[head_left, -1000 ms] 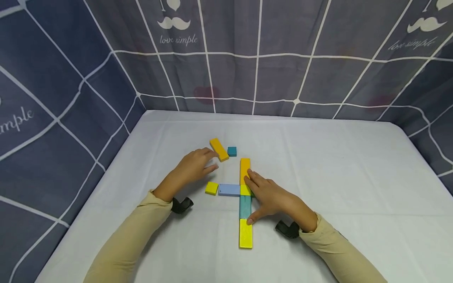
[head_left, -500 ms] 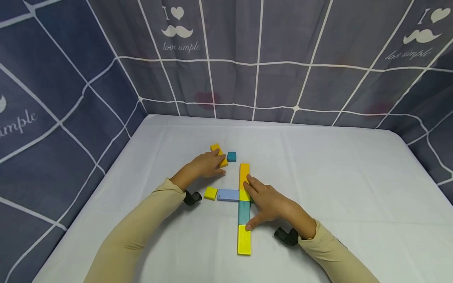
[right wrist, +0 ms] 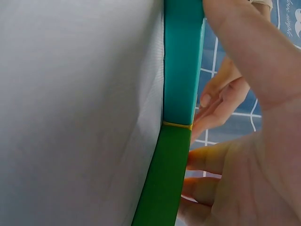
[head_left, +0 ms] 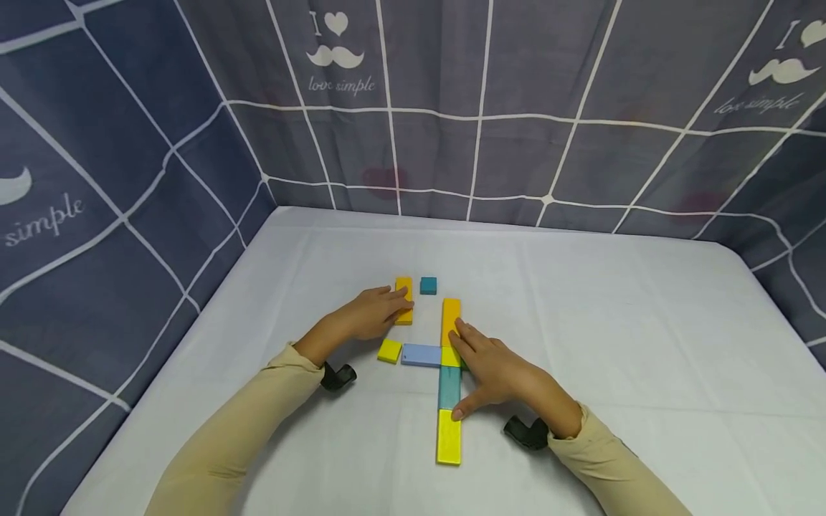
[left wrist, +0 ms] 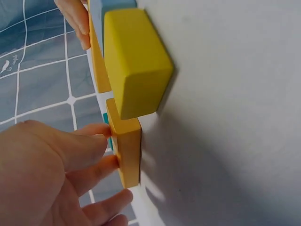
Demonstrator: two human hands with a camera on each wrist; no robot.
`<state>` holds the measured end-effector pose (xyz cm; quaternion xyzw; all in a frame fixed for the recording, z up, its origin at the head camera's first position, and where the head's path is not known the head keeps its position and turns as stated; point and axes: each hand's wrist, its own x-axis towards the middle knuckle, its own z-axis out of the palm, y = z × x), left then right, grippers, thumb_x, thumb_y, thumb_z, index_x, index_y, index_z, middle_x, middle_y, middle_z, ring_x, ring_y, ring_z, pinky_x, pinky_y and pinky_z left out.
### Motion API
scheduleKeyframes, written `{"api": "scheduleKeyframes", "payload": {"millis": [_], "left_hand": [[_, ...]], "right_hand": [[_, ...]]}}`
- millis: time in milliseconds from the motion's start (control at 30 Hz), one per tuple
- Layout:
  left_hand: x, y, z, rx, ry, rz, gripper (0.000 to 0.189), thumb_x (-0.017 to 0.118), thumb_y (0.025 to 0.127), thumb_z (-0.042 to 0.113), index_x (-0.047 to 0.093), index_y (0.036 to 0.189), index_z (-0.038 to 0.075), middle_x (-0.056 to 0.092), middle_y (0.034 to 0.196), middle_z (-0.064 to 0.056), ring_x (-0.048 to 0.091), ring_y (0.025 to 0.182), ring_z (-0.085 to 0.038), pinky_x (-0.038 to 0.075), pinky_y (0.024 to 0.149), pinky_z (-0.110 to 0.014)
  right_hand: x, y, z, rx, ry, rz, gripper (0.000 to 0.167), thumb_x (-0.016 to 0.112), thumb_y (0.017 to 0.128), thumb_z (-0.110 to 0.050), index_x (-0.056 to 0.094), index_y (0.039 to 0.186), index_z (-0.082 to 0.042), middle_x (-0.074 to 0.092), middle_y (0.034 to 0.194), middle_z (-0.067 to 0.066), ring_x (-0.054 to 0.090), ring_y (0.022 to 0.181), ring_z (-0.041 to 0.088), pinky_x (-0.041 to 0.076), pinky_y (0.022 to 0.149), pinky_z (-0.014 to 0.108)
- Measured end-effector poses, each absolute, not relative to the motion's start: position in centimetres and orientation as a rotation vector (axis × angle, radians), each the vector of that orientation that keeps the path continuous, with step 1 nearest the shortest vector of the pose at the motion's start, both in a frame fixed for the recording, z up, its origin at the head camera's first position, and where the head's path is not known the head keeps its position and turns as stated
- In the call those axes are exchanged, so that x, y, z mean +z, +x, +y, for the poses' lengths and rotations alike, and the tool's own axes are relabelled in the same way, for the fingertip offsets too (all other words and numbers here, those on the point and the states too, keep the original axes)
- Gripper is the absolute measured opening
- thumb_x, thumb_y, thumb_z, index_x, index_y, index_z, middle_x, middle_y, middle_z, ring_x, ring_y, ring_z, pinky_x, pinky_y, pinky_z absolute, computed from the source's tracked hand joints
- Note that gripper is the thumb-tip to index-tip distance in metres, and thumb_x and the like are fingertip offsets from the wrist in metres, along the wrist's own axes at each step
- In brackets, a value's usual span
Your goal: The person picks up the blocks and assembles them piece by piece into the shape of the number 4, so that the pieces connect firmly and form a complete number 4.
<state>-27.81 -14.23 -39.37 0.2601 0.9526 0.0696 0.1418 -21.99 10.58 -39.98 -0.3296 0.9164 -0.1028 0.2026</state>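
Observation:
In the head view my left hand [head_left: 371, 314] has its fingers laid across a loose orange block [head_left: 404, 282]. The left wrist view shows the thumb and fingertips along this orange block [left wrist: 128, 148]. My right hand [head_left: 493, 369] rests with extended fingers beside a column of blocks. An orange block [head_left: 450, 309], a small yellow block [head_left: 449, 357], a teal block [head_left: 449, 388] and a long yellow block [head_left: 449, 438] form the column. A light blue block [head_left: 421, 355] abuts its left side. On the right a green block [right wrist: 162, 179] is mostly hidden under the hand.
A small yellow block [head_left: 389, 351] lies slightly turned at the light blue block's left end. Behind the column is a small teal block [head_left: 429, 286]. White cloth [head_left: 613, 322] covers the table, and a dark checked curtain [head_left: 432, 154] hangs around it.
My left hand has reached the loose orange block, which has swung from a slant to nearly parallel with the column and come a little nearer. My right hand has stayed at the column.

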Motion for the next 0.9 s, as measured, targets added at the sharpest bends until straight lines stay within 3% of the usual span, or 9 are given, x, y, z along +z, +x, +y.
{"api": "scheduleKeyframes", "payload": {"millis": [500,900], "left_hand": [[-39.5,-25.8,-15.0,0.283,0.774,2.770,0.035,0.046,0.095,0.017,0.051,0.129,0.019,0.034,0.146,-0.004,0.027,0.135,-0.035,0.021,0.110,-0.047],[-39.8,-24.0,-15.3,0.231,0.874,2.872,0.034,0.047,0.095,0.017,0.053,0.128,0.014,0.044,0.140,-0.005,0.037,0.130,-0.030,0.029,0.107,-0.045]], "right_hand": [[-40.2,-22.0,10.6,-0.277,-0.919,2.564,0.121,0.070,0.056,-0.068,0.020,0.145,-0.004,0.005,0.153,0.014,0.012,0.140,0.029,0.024,0.108,0.049],[-40.1,-22.0,10.6,-0.286,-0.910,2.559,0.121,0.070,0.055,-0.068,0.019,0.145,-0.005,0.003,0.154,0.014,0.012,0.140,0.029,0.024,0.108,0.049]]}}
